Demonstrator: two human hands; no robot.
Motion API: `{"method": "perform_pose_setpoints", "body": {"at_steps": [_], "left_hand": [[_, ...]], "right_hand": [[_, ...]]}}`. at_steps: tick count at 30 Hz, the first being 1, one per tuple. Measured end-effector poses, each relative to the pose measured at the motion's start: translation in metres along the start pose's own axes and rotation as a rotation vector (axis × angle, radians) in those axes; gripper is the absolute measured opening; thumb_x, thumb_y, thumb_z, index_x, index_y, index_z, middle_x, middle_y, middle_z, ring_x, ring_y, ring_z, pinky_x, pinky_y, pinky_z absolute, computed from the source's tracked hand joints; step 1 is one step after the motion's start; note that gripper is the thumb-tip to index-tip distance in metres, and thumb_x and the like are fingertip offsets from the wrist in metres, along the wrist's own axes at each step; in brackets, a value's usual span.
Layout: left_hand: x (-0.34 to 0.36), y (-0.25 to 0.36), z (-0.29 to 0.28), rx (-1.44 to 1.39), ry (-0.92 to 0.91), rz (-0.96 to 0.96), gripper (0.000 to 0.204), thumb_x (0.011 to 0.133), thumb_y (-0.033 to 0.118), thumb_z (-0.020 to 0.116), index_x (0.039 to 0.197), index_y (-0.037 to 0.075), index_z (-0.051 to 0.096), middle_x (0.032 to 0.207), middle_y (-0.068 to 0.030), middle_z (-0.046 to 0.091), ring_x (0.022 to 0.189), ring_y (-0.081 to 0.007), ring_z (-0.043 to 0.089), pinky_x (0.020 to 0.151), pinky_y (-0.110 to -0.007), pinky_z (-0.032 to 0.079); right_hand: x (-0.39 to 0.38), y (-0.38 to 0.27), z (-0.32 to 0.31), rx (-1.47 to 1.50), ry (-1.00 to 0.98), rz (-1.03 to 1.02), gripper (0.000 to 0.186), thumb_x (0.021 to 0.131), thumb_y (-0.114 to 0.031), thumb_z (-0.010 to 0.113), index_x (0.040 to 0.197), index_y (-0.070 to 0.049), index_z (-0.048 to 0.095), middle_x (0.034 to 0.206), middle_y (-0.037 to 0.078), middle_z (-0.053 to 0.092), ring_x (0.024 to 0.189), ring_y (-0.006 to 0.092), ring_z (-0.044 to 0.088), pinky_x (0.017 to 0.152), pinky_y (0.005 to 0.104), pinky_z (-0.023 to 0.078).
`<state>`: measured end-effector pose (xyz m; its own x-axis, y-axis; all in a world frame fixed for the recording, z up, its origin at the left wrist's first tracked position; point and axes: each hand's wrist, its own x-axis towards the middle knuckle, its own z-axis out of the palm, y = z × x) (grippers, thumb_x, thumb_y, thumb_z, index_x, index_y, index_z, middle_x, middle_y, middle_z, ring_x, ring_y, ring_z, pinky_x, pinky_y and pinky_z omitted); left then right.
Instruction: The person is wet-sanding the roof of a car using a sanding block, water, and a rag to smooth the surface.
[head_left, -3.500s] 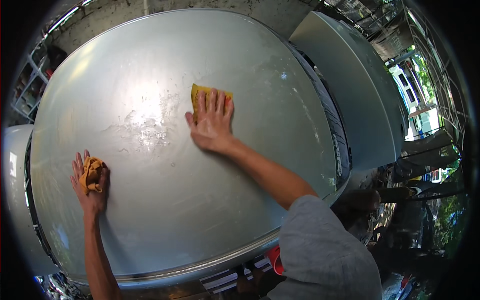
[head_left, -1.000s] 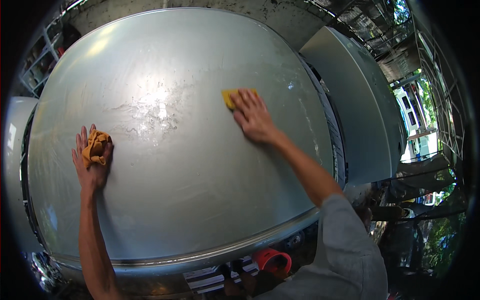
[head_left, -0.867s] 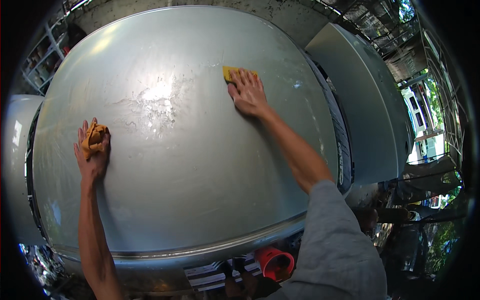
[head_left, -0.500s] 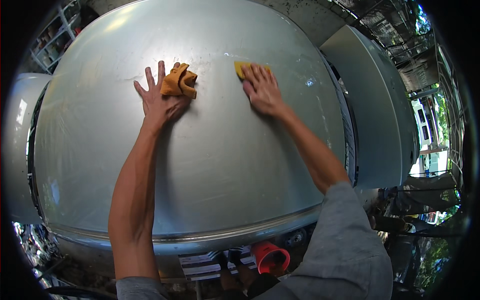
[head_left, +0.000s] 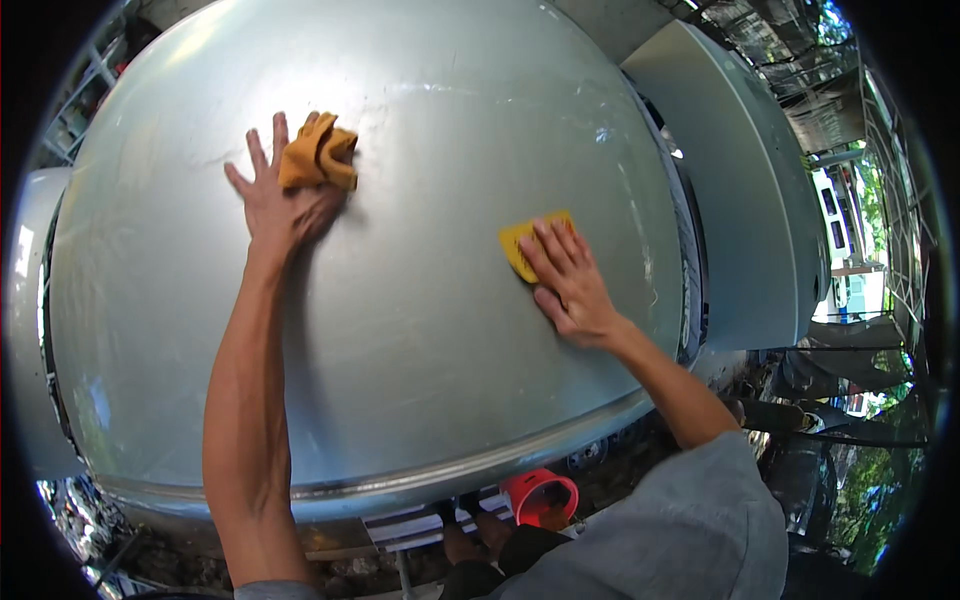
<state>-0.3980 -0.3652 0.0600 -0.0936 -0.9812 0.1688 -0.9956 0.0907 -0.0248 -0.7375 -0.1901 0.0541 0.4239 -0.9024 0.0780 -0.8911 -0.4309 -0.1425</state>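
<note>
A broad, pale silvery-green vehicle roof (head_left: 420, 330) spreads out under both my hands. On its left part my left hand (head_left: 277, 205) lies with several fingers spread flat on the metal. A crumpled orange cloth (head_left: 320, 155) is caught at its thumb and forefinger, covering part of them. Farther right and nearer to me, my right hand (head_left: 570, 285) presses a flat yellow sheet (head_left: 518, 252) against the roof under its fingers. It looks like sandpaper, with dark print on it; its underside is hidden.
A metal trim strip (head_left: 420, 473) runs along the roof's near edge. Below it are a red bucket (head_left: 525, 490) and a striped step (head_left: 410, 530) by my feet. A sloping panel of the vehicle (head_left: 720, 190) lies beyond the right edge, and a metal rack (head_left: 75, 125) stands far left.
My right hand has swept the yellow sheet toward me and somewhat right. My left hand and the cloth appear slightly farther left, as the whole view has shifted too.
</note>
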Motion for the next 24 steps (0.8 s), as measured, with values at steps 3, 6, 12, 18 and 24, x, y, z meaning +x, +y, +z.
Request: {"method": "perform_pose_setpoints", "body": {"at_steps": [3, 6, 12, 18, 24], "left_hand": [[0.005, 0.017, 0.003, -0.036, 0.023, 0.022, 0.079, 0.083, 0.064, 0.046, 0.152, 0.029, 0.026, 0.160, -0.0099, 0.015, 0.145, -0.0428, 0.011, 0.111, -0.068, 0.006], [0.009, 0.036, 0.012, -0.074, 0.018, 0.061, 0.078, 0.084, 0.064, 0.046, 0.151, 0.028, 0.030, 0.160, -0.0102, 0.016, 0.145, -0.0417, 0.011, 0.111, -0.067, 0.006], [0.004, 0.008, 0.011, -0.014, 0.029, 0.066, 0.074, 0.086, 0.059, 0.049, 0.151, 0.028, 0.030, 0.161, -0.0081, 0.013, 0.146, -0.0403, 0.011, 0.112, -0.066, 0.006], [0.011, 0.008, 0.032, 0.028, 0.020, 0.100, 0.078, 0.085, 0.058, 0.051, 0.152, 0.025, 0.026, 0.162, -0.0027, 0.008, 0.147, -0.0362, 0.006, 0.112, -0.067, 0.003], [0.007, 0.003, 0.018, -0.038, -0.025, 0.052, 0.073, 0.089, 0.057, 0.048, 0.152, 0.025, 0.028, 0.162, -0.0030, 0.009, 0.147, -0.0363, 0.007, 0.112, -0.066, 0.001]], "right_hand": [[0.082, 0.071, -0.013, 0.040, 0.067, 0.091, 0.054, 0.100, -0.034, 0.031, 0.149, -0.013, 0.032, 0.155, 0.017, 0.025, 0.145, 0.0343, 0.019, 0.118, 0.0455, 0.010], [0.162, 0.137, -0.014, 0.004, 0.124, 0.364, 0.054, 0.101, -0.036, 0.029, 0.150, -0.014, 0.030, 0.156, 0.017, 0.024, 0.145, 0.0342, 0.019, 0.118, 0.0455, 0.009], [0.134, 0.137, -0.003, 0.009, 0.134, 0.440, 0.057, 0.099, -0.040, 0.035, 0.149, -0.014, 0.031, 0.154, 0.016, 0.027, 0.143, 0.0353, 0.023, 0.116, 0.0512, 0.014], [0.123, 0.119, 0.024, -0.116, 0.399, 0.644, 0.056, 0.096, -0.034, 0.043, 0.145, -0.009, 0.036, 0.150, 0.019, 0.033, 0.139, 0.0376, 0.029, 0.113, 0.0571, 0.018], [0.079, 0.070, 0.019, -0.240, 0.189, 0.463, 0.055, 0.095, -0.036, 0.045, 0.141, -0.005, 0.040, 0.147, 0.021, 0.036, 0.137, 0.0391, 0.030, 0.112, 0.0568, 0.021]]}}
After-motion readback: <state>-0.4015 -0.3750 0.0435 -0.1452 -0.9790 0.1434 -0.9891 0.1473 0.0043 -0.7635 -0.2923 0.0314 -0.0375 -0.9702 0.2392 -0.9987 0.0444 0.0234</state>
